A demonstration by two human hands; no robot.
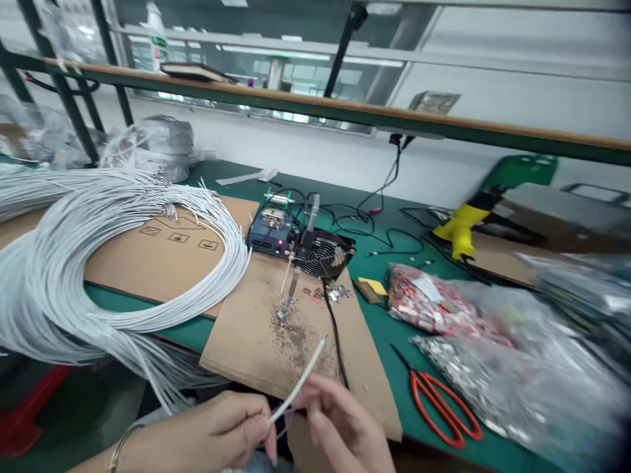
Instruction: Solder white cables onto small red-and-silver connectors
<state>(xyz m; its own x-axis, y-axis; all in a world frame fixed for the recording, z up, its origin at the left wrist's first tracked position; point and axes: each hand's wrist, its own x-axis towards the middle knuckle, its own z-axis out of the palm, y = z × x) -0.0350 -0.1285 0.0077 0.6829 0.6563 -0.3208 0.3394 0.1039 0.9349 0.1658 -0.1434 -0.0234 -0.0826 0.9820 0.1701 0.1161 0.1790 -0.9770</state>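
My left hand (236, 427) pinches a white cable (298, 384) between thumb and fingers. The cable's stripped tip slants up and to the right, above the cardboard. Close against the cable is my right hand (342, 424), loosely curved, its thumb apart from the fingers and some fingertips blurred. Beyond the hands, a blue soldering device (269, 233) with a lit red light stands by a black fan (323, 256). A soldering iron (293, 286) points down over scattered solder bits (290, 328) on the cardboard sheet (241, 341).
Large coils of white cable (113, 315) cover the left side. To the right lie red-handled scissors (444, 407), a bag of red and white parts (428, 299), and a bag of metal parts (468, 374). A yellow-black tool (461, 230) sits behind. A shelf (305, 98) spans the back.
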